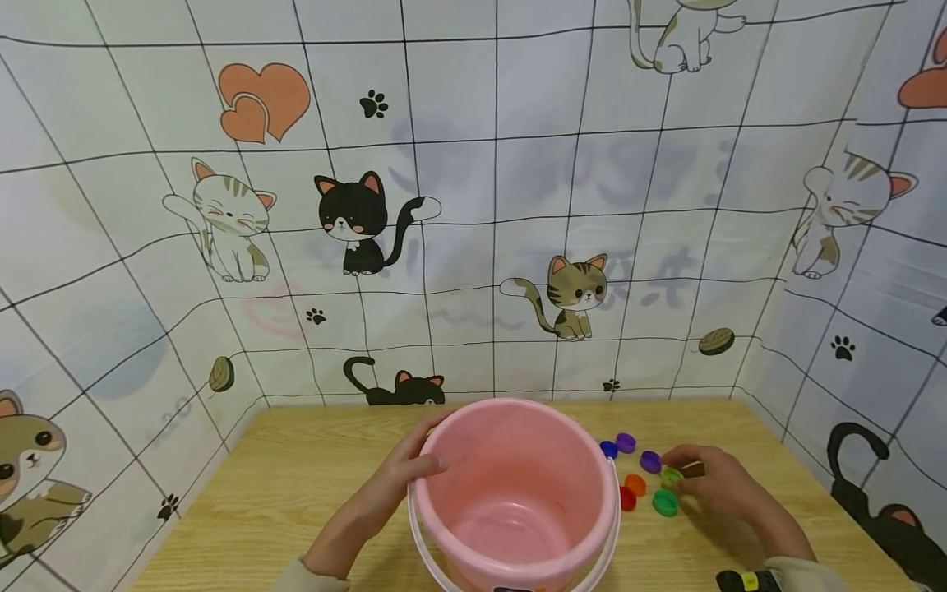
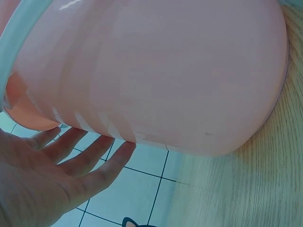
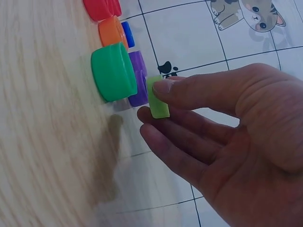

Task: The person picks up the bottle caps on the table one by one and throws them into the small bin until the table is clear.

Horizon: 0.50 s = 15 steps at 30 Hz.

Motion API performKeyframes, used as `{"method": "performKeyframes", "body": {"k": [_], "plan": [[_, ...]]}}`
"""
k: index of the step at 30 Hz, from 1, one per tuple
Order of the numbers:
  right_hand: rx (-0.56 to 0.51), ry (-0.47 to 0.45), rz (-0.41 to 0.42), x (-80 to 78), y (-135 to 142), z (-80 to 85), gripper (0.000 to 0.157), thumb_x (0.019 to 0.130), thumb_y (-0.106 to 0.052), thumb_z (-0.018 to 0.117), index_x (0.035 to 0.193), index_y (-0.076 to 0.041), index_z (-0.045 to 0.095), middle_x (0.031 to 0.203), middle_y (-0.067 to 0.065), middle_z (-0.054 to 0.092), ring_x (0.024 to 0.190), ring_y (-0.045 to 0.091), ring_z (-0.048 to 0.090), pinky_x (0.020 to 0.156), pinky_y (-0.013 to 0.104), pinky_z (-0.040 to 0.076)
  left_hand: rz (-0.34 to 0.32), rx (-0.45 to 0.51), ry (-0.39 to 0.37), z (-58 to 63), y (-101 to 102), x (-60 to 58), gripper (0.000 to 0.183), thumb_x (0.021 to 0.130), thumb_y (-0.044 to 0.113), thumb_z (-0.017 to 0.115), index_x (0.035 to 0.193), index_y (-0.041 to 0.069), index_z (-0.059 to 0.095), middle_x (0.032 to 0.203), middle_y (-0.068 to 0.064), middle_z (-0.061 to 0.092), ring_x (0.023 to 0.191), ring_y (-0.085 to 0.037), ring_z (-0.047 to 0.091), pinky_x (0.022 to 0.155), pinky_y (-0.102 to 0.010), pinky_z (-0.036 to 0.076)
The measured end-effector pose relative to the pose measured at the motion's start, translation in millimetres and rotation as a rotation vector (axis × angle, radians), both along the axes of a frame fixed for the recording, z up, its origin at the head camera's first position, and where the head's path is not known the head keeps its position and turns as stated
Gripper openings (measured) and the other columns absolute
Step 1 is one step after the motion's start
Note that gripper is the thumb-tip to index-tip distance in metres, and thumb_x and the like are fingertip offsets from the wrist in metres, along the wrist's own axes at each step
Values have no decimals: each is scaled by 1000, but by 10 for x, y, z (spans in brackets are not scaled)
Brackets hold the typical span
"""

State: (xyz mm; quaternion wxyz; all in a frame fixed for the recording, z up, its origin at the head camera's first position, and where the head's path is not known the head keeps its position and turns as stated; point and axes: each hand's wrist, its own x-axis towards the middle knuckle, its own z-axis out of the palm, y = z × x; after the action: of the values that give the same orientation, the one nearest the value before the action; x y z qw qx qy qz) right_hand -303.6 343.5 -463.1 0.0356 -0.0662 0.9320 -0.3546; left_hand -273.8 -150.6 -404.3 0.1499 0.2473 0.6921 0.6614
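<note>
A pink bucket [image 1: 510, 493] with a white handle [image 1: 608, 534] stands upright on the table, its inside bare. My left hand [image 1: 395, 481] grips the bucket's left rim, thumb over the edge; in the left wrist view its fingers [image 2: 102, 151] lie along the outer wall. To the right of the bucket, my right hand [image 1: 721, 485] pinches a small yellow-green plastic cap [image 3: 157, 97] between thumb and fingers. A green cap [image 3: 113, 72] is close to it on the table. Purple caps [image 1: 651, 462], an orange cap [image 1: 635, 484], a red cap [image 1: 627, 498] and a blue cap [image 1: 608, 449] lie nearby.
The wooden table [image 1: 296, 469] reaches back to a white gridded sheet [image 1: 459, 181] printed with cats, which encloses the back and both sides. A black and yellow band [image 1: 747, 580] shows near my right wrist. The bucket stands between both hands.
</note>
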Motion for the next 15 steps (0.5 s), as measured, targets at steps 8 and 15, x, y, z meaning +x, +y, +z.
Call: {"method": "performKeyframes", "body": {"k": [8,15], "plan": [[-44,24,51,49,-9,99,33,90,-6,75,121,4,70,122,25,69,104,36,71,82,40,61,-2,0,3,9,4,1,61,98,19,54,157,28,39,152,-19,47,121,-34,64,95,-42,57],[-36,44,71,75,-32,155,32,92,-8,74,121,4,70,121,23,71,104,35,71,80,37,61,9,-4,2,2,9,1,61,98,19,54,156,29,39,153,-18,47,121,-35,64,96,-42,57]]}}
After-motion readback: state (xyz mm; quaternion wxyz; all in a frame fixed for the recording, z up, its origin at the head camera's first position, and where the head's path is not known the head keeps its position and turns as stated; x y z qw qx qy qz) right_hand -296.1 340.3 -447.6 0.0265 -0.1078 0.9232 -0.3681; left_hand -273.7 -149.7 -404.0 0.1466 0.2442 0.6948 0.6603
